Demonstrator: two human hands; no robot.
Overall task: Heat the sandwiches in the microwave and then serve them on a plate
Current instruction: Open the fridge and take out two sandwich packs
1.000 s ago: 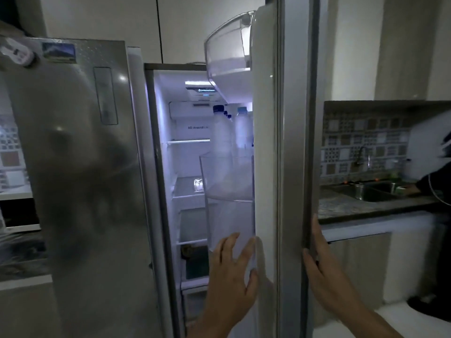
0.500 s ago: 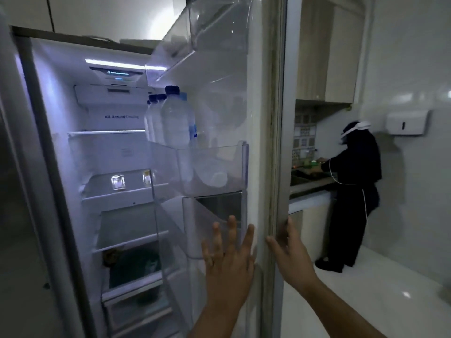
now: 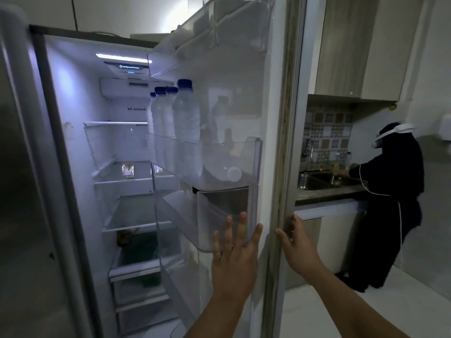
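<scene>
The fridge's right door (image 3: 275, 118) stands wide open, and the lit interior (image 3: 80, 98) shows. My left hand (image 3: 234, 252) lies flat with straight fingers against a clear bin (image 3: 219, 215) on the door's inner side. My right hand (image 3: 296, 242) grips the door's outer edge, thumb on the near side and fingers wrapped behind it. A small brownish item (image 3: 124, 236) sits on a low shelf, too dark to identify. No sandwiches, microwave or plate can be made out.
Several water bottles (image 3: 185, 123) stand in the upper door bin. The closed left fridge door (image 3: 22, 191) fills the left side. A person in dark clothes (image 3: 390, 203) stands at the sink counter (image 3: 327, 191) on the right, with white floor (image 3: 366, 313) behind the door.
The door has swung further open and more of the interior shows. Both hands stay on the door, and the right hand has shifted along its edge.
</scene>
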